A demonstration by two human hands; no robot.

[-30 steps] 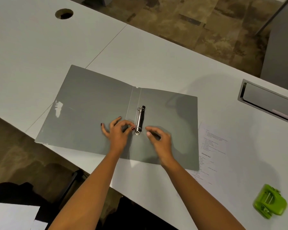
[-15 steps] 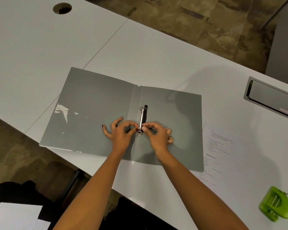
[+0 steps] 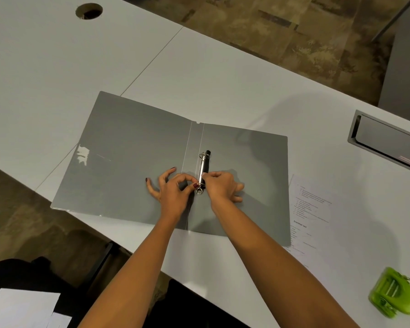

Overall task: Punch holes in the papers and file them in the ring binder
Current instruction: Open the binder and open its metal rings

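A grey ring binder point(image 3: 133, 162) lies open flat on the white table point(image 3: 223, 74). Its metal ring mechanism point(image 3: 202, 168) runs along the spine. My left hand point(image 3: 173, 190) pinches the near ring from the left with thumb and forefinger. My right hand point(image 3: 223, 187) pinches the same ring from the right. Whether the rings are open or closed is too small to tell. A printed paper point(image 3: 315, 216) lies to the right, partly under the binder's right cover. A green hole punch point(image 3: 393, 295) sits at the near right.
A grey cable tray with a lid point(image 3: 388, 140) is set into the table at the far right. A round cable hole point(image 3: 89, 11) is at the far left. White sheets point(image 3: 21, 308) lie below the table's near edge at lower left.
My right hand moved left from the binder's right cover onto the near ring, joining my left hand there. The view shifted slightly.
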